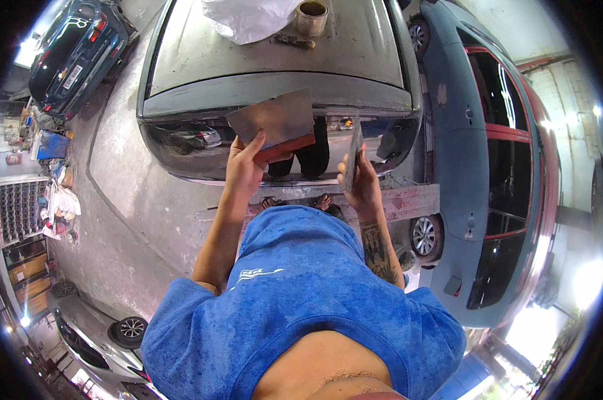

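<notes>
My left hand [248, 167] grips a thin, flat, dark grey sheet [275, 119] with a reddish-brown strip along its near edge, thumb on top and the other fingers underneath. The sheet is held up in front of the car's dark glossy window [201, 141], hiding part of it. In my right hand [365, 181] is a narrow grey flat piece [355, 150], upright and seen nearly edge-on, so its exact kind does not show. The two pieces are apart. Directly ahead stands the car with a dull grey painted body [275, 73].
On the car lie a white plastic bag [248, 17], an open metal can [312, 20] and a small dark item [295, 42]. A blue-grey car [451, 160] stands close on the right. A low plank [408, 202] crosses by my feet. Other cars stand at the left.
</notes>
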The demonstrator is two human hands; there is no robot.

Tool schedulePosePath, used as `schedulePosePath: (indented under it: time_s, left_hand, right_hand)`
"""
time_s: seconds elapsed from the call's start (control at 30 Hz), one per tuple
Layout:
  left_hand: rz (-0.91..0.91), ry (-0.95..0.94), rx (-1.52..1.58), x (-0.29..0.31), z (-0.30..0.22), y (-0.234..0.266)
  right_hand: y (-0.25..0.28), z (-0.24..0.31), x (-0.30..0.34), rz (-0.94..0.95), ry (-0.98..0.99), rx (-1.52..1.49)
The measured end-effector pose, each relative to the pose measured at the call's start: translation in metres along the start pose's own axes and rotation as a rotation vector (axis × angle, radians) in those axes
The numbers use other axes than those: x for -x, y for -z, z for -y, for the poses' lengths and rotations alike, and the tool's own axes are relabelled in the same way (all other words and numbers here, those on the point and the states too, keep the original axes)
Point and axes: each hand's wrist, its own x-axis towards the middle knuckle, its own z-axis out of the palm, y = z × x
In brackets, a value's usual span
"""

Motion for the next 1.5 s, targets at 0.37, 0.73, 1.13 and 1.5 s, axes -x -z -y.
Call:
schedulePosePath:
  time_s: [0.37,0.73,1.13,1.5]
  left_hand:
    - [-0.051,-0.437,-0.959,0.015,0.025,-0.036]
    - [0.077,-0.233,-1.262,-0.021,-0.049,-0.04]
    - [-0.263,-0.362,-0.278,-0.008,-0.109,0.024]
    - [-0.618,0.059,0.161,0.136,0.003,0.132]
  right_hand:
    - [-0.054,0.008,-0.036,0.083,0.339,0.412]
    - [-0.113,-0.006,-0.08,0.257,0.271,0.364]
    - [-0.27,0.108,-0.369,0.496,0.666,0.505]
    - [-0.277,0.135,-0.476,-0.157,1.209,1.722]
